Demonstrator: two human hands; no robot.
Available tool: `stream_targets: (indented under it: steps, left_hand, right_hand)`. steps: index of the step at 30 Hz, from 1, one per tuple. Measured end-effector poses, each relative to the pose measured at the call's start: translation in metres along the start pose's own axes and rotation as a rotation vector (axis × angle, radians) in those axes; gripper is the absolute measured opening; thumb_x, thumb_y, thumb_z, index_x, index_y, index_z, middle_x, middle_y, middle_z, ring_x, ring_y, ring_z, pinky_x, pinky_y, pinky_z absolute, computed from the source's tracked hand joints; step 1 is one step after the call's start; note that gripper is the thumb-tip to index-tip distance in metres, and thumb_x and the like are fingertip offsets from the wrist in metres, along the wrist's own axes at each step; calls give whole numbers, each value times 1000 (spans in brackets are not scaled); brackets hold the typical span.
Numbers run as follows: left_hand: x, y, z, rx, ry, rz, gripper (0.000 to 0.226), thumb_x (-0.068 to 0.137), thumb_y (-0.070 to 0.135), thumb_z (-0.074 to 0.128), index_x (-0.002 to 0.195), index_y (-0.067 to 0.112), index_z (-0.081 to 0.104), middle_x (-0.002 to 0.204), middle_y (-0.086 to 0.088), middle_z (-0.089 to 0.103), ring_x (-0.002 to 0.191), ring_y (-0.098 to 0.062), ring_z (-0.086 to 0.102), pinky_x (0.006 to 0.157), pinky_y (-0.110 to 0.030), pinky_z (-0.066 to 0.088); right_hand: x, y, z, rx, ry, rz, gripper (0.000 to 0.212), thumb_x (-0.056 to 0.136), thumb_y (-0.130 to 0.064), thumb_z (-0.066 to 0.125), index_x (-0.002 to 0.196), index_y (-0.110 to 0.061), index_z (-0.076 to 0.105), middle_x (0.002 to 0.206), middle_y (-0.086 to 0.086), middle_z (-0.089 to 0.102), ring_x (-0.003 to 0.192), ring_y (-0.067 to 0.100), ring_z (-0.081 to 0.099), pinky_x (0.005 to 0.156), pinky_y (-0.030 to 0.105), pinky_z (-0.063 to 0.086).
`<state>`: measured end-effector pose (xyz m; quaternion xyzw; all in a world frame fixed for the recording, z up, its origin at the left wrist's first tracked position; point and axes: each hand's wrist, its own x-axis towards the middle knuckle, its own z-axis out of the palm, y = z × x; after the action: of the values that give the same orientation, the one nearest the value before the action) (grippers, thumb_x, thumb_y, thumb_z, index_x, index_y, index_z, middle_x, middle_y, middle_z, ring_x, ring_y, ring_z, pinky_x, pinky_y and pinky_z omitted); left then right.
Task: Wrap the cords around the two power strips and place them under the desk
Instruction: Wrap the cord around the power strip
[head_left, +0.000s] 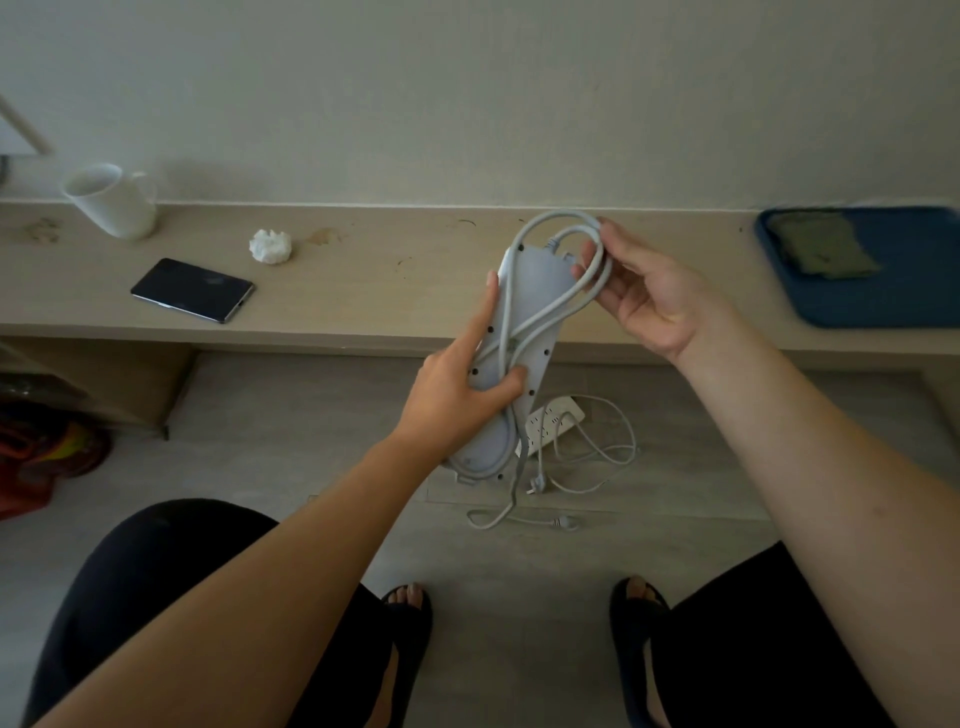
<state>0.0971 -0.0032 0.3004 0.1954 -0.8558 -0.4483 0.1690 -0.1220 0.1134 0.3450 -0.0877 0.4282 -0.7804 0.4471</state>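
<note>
Grey plastic power strip hangs over the floor, clamped in the left hand, thumb pinning the cord. Right hand fingers pinch the loop beyond its top. It looks light and rigid, the cord springy; grip the body midway. A second strip lies on the floor below.

- On the bench: mug far left, phone before it, crumpled tissue to their right, tray far right.
- On the floor before the bench: second power strip.
</note>
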Motion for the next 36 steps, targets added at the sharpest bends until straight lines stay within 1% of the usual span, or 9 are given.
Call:
stream_targets:
  steps: [6,10,14,17,20,23,29,32,36]
  left_hand:
    - [1,0,-5,-98,-60,13,93,93,36,70,156,63,6,119,25,66,100,2,70,84,-22,62]
    - [0,3,-4,-178,-71,-17,98,89,35,76,156,62,10,117,35,64,105,0,70,93,-31,62]
    - [0,7,-4,-150,-88,-3,99,87,39,77,156,62,10,118,49,59,108,5,68,90,-22,60]
    - [0,5,-5,-145,-64,-3,95,93,32,73,156,63,10,117,38,64,104,-2,71,86,-26,63]
    - [-1,5,-4,-126,-58,18,93,97,26,67,156,63,5,119,6,70,101,-29,72,81,-45,64]
    - [0,7,-2,-121,-77,-13,86,100,28,63,154,66,8,124,-10,69,100,-38,71,79,-55,62]
    - [10,3,-6,-362,84,-279,80,104,25,60,160,54,12,112,-1,69,84,-14,73,76,-31,64]
    - [13,5,-12,-558,234,-401,81,103,18,61,160,52,16,118,4,66,83,-9,75,71,-27,63]
    - [19,6,-26,-788,413,-468,79,103,15,61,160,50,20,121,12,64,94,-15,74,73,-29,63]
  right_hand:
    - [1,0,-3,92,-75,49,19,90,-11,68,101,0,78,83,13,74,73,21,75,67,30,64]
    - [2,0,-4,89,-100,50,20,94,-11,65,105,0,77,90,13,75,73,18,74,65,27,63]
    - [6,5,-4,-17,-60,42,28,99,-6,58,89,-9,84,102,5,70,72,7,64,64,20,59]
    - [10,7,-2,-222,81,-15,19,95,-15,68,86,-17,85,88,0,76,70,9,68,64,25,58]
    - [11,8,-2,-588,321,-42,10,89,-31,76,93,-23,82,97,-2,79,90,19,71,74,34,57]
    - [7,11,1,-673,325,-40,12,94,-33,72,98,-26,80,101,-2,78,94,22,71,70,34,57]
    - [-3,22,13,-739,316,-35,14,103,-41,55,104,-31,65,117,2,66,99,21,68,69,33,65]
    - [-12,29,16,-863,298,160,35,106,-42,50,112,-12,67,107,13,68,76,21,66,54,31,61]
    - [-33,52,24,-1118,157,662,69,105,-58,38,99,4,66,70,18,72,52,27,69,43,32,58]
